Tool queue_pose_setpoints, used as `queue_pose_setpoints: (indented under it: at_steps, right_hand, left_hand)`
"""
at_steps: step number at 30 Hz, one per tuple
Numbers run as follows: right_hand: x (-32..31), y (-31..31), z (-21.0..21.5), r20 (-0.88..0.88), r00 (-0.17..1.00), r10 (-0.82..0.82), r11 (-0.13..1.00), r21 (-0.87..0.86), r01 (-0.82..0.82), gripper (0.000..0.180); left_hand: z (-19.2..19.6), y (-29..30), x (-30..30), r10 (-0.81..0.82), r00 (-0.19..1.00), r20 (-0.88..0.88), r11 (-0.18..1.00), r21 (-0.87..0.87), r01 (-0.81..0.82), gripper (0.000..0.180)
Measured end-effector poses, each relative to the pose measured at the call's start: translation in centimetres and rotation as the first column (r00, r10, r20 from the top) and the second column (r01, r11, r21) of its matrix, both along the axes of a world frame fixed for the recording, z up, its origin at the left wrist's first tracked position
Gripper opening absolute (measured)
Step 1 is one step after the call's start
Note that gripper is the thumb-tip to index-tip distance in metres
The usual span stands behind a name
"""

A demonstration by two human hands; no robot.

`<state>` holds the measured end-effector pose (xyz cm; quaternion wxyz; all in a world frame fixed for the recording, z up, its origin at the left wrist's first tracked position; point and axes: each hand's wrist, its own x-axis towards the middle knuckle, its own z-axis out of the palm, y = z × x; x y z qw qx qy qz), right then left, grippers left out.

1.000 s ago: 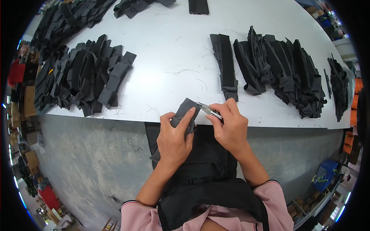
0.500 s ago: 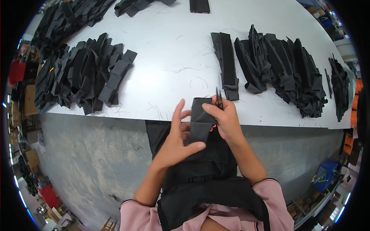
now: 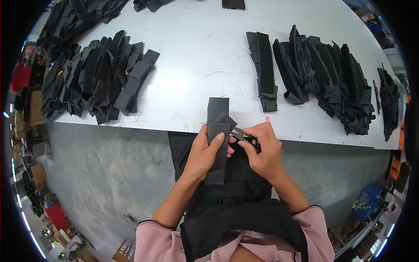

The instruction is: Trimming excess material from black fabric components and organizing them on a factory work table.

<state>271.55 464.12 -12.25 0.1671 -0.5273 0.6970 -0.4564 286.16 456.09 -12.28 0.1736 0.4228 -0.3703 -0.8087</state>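
Bright, even overhead light, mild glare on the white table [image 3: 196,56], sharp centre, fisheye-bent black-vignetted edges.

Screen: dark rectangular phone [image 3: 233,4] flat at table's far edge, display black | Packages: brown cardboard boxes [image 3: 27,118] stacked on floor at left, beside table | Container: blue box [image 3: 368,201] on floor at lower right | Labels, signs: none discernible

White table [image 3: 196,52], grey concrete floor [image 3: 109,174]
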Motion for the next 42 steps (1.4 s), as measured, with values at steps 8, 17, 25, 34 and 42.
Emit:
queue_pose_setpoints:
  at_steps: [8, 17, 25, 34, 42]
  right_hand:
    - [-0.1, -0.7, -1.1, -0.288, 0.956, 0.054, 0.994, -0.079, -0.080, 0.024]
    - [0.0, -0.1, -0.3, -0.252, 0.965, 0.068, 0.997, -0.024, -0.077, 0.022]
    - [0.0, -0.5, -0.6, -0.243, 0.965, 0.099, 0.994, -0.018, -0.107, 0.021]
    - [0.1, 0.1, -0.9, -0.187, 0.981, 0.057, 0.998, -0.013, -0.060, 0.021]
    - [0.8, -0.9, -0.4, -0.147, 0.984, 0.100, 0.993, -0.045, -0.108, 0.023]
  left_hand:
    - [0.7, 0.2, -0.1, -0.031, 0.999, -0.037, 0.997, 0.072, 0.033, 0.023]
    - [0.6, 0.2, 0.4, -0.041, 0.999, -0.011, 0.997, 0.062, 0.041, 0.024]
    - [0.3, 0.4, 0.6, -0.046, 0.998, -0.037, 0.996, 0.075, 0.049, 0.025]
    - [0.4, 0.4, 0.5, -0.065, 0.998, -0.013, 0.995, 0.080, 0.066, 0.026]
    - [-0.8, 1.1, 0.3, -0.074, 0.996, 0.044, 0.994, -0.082, 0.077, 0.027]
